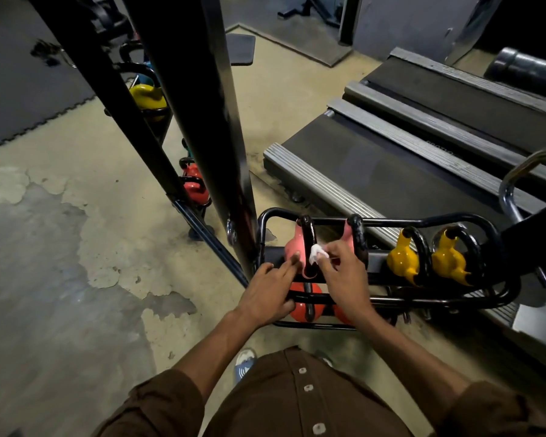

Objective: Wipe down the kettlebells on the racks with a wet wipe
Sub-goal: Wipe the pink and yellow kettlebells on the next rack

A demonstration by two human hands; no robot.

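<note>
Black steel rack [473, 219], upper tier: I judge the job early, with the pink kettlebell [292, 247] at the left end under way and the two yellow kettlebells [402, 260] toward the right end seemingly untouched. My left hand [271, 291] braces the bell, fingers straight; my right hand [344, 272] pinches the wet wipe [315, 252] against its handle.

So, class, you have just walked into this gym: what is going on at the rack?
A person stands over a kettlebell rack. The right hand pinches a white wet wipe at the black handle of the leftmost pink kettlebell. The straight fingers of the left hand rest on that bell's side. Two yellow kettlebells sit further right on the same tier, and neither of the hands touches them.
</note>
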